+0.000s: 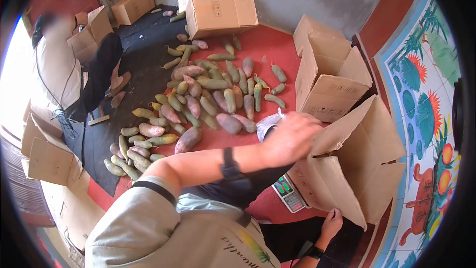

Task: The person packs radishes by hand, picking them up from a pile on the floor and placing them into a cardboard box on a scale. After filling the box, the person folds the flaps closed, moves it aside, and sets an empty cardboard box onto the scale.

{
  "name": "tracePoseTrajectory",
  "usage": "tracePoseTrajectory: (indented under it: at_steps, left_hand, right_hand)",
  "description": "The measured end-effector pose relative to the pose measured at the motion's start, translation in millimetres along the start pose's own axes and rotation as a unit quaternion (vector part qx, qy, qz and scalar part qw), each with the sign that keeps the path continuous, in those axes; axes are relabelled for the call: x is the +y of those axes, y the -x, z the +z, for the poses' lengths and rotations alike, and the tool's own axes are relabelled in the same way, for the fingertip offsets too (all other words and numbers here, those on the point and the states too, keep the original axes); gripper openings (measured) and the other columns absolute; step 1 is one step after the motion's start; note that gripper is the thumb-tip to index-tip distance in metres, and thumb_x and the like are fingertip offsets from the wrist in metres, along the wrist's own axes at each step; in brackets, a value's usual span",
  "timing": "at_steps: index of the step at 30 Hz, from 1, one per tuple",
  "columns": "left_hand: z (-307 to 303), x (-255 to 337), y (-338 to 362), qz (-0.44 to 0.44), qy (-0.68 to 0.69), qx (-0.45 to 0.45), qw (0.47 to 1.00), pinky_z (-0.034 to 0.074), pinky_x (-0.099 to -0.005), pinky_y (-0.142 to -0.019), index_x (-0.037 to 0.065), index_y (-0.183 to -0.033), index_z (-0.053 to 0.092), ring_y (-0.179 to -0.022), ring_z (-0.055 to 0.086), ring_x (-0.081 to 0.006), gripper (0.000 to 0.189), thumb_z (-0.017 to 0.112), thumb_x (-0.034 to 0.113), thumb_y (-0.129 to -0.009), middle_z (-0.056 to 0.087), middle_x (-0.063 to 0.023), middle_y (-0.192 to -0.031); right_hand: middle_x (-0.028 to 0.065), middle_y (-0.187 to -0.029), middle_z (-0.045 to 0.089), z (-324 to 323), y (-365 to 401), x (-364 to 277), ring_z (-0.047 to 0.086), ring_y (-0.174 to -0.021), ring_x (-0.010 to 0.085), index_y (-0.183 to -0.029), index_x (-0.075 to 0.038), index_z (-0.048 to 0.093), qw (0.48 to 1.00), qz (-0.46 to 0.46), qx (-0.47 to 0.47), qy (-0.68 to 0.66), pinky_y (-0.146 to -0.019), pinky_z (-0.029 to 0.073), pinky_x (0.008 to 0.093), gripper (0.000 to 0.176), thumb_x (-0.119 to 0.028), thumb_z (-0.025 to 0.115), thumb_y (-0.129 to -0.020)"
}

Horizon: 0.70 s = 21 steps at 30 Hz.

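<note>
My left hand (296, 138) reaches across in front of me, smeared by motion, over the near corner of an open cardboard box (349, 181). Its fingers look curled, but I cannot tell whether anything is in them. Low on the right, my right hand (331, 224) is closed on the lower edge of the same box's flap, thumb uppermost. The box sits on a digital scale (289, 194) with green lit digits and a keypad. Just beyond my left hand lies a clear plastic bag (267, 121), partly covered by the hand.
A large pile of green and reddish long gourd-like produce (198, 97) spreads over the red and black floor covering. Another open carton (329, 77) stands behind the box; a closed carton (218, 12) is at the back. A seated person (64, 64) is at left, beside other cartons.
</note>
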<state>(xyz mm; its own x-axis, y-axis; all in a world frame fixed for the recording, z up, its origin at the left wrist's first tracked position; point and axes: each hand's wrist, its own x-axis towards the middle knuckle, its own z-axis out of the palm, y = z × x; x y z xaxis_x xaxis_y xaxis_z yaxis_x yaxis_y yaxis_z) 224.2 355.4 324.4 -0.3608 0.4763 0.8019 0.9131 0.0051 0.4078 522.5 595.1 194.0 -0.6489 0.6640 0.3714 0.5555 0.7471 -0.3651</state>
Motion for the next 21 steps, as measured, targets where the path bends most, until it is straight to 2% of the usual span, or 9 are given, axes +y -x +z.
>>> tracePoseTrajectory:
  at_steps: [3, 6, 10, 12, 13, 15, 18, 19, 21]
  left_hand:
    - [-28.4, -41.9, 54.9, -0.13, -0.011, 0.022, 0.991, 0.042, -0.0409, -0.083, 0.002, -0.101, 0.055, -0.096, 0.052, -0.0324, 0.036, 0.056, -0.005, -0.066, 0.057, -0.0138, -0.098]
    - [-58.4, -96.7, 141.5, -0.279, -0.118, -0.033, 0.952, 0.041, -0.0418, -0.086, 0.002, -0.101, 0.055, -0.096, 0.051, -0.0355, 0.029, 0.052, 0.005, -0.073, 0.056, -0.0168, -0.097]
    - [-111.0, -130.2, 257.1, -0.461, -0.239, -0.274, 0.81, 0.042, -0.0424, -0.084, 0.004, -0.089, 0.06, -0.094, 0.053, -0.0346, 0.024, 0.049, 0.024, -0.079, 0.058, -0.0158, -0.096]
    - [-129.8, -132.6, 327.3, -0.601, -0.25, -0.31, 0.693, 0.043, -0.0414, -0.085, 0.004, -0.092, 0.063, -0.097, 0.055, -0.0337, 0.031, 0.047, 0.026, -0.079, 0.06, -0.0183, -0.099]
    - [-140.8, -134.3, 350.5, -0.618, -0.251, -0.41, 0.622, 0.044, -0.0391, -0.086, 0.003, -0.098, 0.062, -0.103, 0.055, -0.0299, 0.032, 0.044, 0.021, -0.079, 0.059, -0.0159, -0.108]
    - [-158.1, -127.9, 411.5, -0.658, -0.233, -0.428, 0.574, 0.047, -0.0386, -0.081, 0.003, -0.096, 0.063, -0.099, 0.057, -0.0316, 0.03, 0.048, 0.021, -0.077, 0.06, -0.0161, -0.104]
    - [-174.1, -118.5, 499.0, -0.65, -0.206, -0.476, 0.555, 0.047, -0.0393, -0.08, 0.002, -0.094, 0.064, -0.097, 0.058, -0.0332, 0.03, 0.049, 0.021, -0.075, 0.06, -0.0174, -0.103]
    - [-182.8, -86.3, 447.3, -0.756, -0.192, -0.355, 0.515, 0.046, -0.0395, -0.083, 0.002, -0.093, 0.064, -0.099, 0.056, -0.0333, 0.031, 0.049, 0.022, -0.075, 0.059, -0.0192, -0.105]
    - [-185.3, -74.2, 460.9, -0.769, -0.201, -0.341, 0.503, 0.045, -0.0395, -0.084, 0.003, -0.093, 0.064, -0.1, 0.056, -0.0337, 0.031, 0.048, 0.023, -0.076, 0.059, -0.0197, -0.105]
  right_hand:
    - [0.0203, -0.076, 0.057, -0.7, -1.5, -1.9, 0.057, -0.071, 0.0354, -0.083, 0.003, 0.057, 1.0, -0.003, 0.006, 0.015, -0.064, 0.045, 0.0385, 0.014, -0.01, 0.052, -0.079]
    - [0.0199, -0.081, 0.059, -0.1, -2.8, -2.9, 0.057, -0.075, 0.0361, -0.085, 0.003, 0.059, 0.999, 0.005, -0.03, 0.026, -0.067, 0.045, 0.0397, 0.016, -0.011, 0.053, -0.081]
    - [0.0198, -0.085, 0.059, 1.7, -6.6, 2.3, 0.057, -0.079, 0.0356, -0.088, 0.004, 0.058, 0.997, 0.002, -0.06, 0.049, -0.07, 0.045, 0.0389, 0.017, -0.011, 0.051, -0.082]
    - [0.02, -0.086, 0.059, 1.6, -7.7, 2.9, 0.057, -0.08, 0.0359, -0.088, 0.004, 0.058, 0.996, -0.007, -0.067, 0.058, -0.071, 0.045, 0.0392, 0.018, -0.012, 0.05, -0.083]
    - [0.02, -0.086, 0.059, 1.5, -8.2, 1.4, 0.057, -0.08, 0.0359, -0.088, 0.004, 0.058, 0.995, -0.013, -0.074, 0.061, -0.071, 0.045, 0.0392, 0.018, -0.012, 0.05, -0.083]
    - [0.0202, -0.086, 0.059, 0.0, -8.2, -1.7, 0.057, -0.08, 0.036, -0.089, 0.004, 0.058, 0.994, -0.014, -0.081, 0.071, -0.072, 0.045, 0.0393, 0.019, -0.012, 0.049, -0.083]
    - [0.0196, -0.08, 0.058, 2.8, -9.6, 3.7, 0.056, -0.073, 0.0352, -0.087, 0.002, 0.057, 0.992, -0.047, -0.072, 0.089, -0.067, 0.044, 0.0392, 0.016, -0.012, 0.05, -0.083]
    - [0.0196, -0.08, 0.058, 3.2, -10.4, 5.8, 0.056, -0.073, 0.0352, -0.087, 0.002, 0.057, 0.991, -0.051, -0.077, 0.092, -0.067, 0.044, 0.0392, 0.016, -0.012, 0.05, -0.083]
    - [0.0192, -0.079, 0.058, 4.1, -11.6, 6.8, 0.057, -0.072, 0.0344, -0.087, 0.002, 0.057, 0.99, -0.047, -0.088, 0.104, -0.066, 0.044, 0.039, 0.017, -0.013, 0.05, -0.083]
